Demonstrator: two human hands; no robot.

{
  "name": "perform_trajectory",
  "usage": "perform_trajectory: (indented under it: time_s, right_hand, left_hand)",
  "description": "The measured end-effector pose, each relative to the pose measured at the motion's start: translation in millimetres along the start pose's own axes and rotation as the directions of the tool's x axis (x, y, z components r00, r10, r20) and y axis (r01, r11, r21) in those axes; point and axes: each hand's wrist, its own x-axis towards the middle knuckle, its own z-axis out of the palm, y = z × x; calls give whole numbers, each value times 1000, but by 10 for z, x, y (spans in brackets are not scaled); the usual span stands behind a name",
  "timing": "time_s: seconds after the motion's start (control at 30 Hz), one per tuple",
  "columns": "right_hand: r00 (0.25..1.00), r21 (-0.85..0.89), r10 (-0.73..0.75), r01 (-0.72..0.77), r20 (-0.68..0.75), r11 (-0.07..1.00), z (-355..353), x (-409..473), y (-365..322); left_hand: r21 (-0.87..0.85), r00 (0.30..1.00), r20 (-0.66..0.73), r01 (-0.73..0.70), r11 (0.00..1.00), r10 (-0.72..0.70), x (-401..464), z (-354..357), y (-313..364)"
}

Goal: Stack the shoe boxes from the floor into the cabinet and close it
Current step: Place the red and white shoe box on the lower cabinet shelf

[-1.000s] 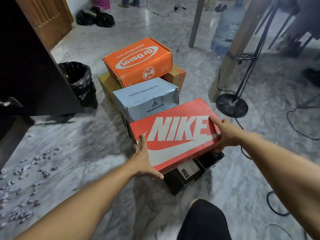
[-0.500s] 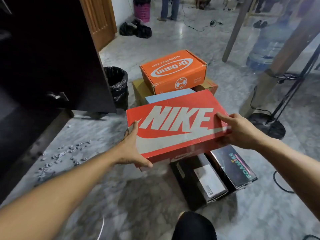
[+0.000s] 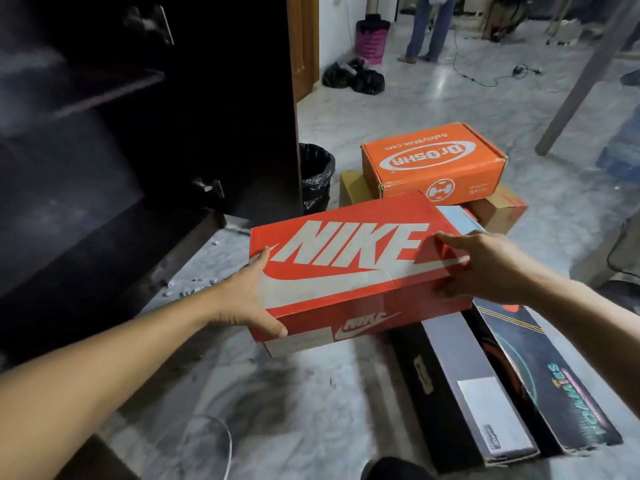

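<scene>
I have lifted the Nike box (image 3: 349,268) off the floor stack; left hand (image 3: 249,299) and right hand (image 3: 485,268) grip its ends, the cabinet (image 3: 138,150) to their left.

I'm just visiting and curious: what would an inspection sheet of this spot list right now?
Surface: grey marble floor, small debris near the cabinet base.
Job's things: red Nike box held off the floor; orange box atop brown boxes; two dark boxes on the floor; dark cabinet open.
Clutter: lined bin, black bags, pink bin.
Grippers: left hand and right hand grip the Nike box ends.
Cables: black cable across the far floor.
Surroundings: a standing person's legs, a slanted pole.
</scene>
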Motion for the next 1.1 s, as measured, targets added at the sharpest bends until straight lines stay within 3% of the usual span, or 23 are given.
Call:
perform_trajectory:
  time_s: [0.4,0.63,0.93,1.1]
  right_hand:
    - [989,97,-148,149,-25,984,98,474,-837]
    - [969,103,-241,245,-55,964,151,858,-1308]
    - [952,82,-298,303,-65,950,432,1738,-1956]
    - [933,120,-357,361,-57,925,752,2265,-2460]
  left_hand:
    - [-119,971,-187,131,984,-151,-410,-580,-256]
    - [-256,888,-389,149,955,-243,-575,-823,-475]
    - [-451,815,-426,186,873,-394,-286,-1064,-1110]
    - [-516,722,-444,277,811,-530,-96,-1185,-1676]
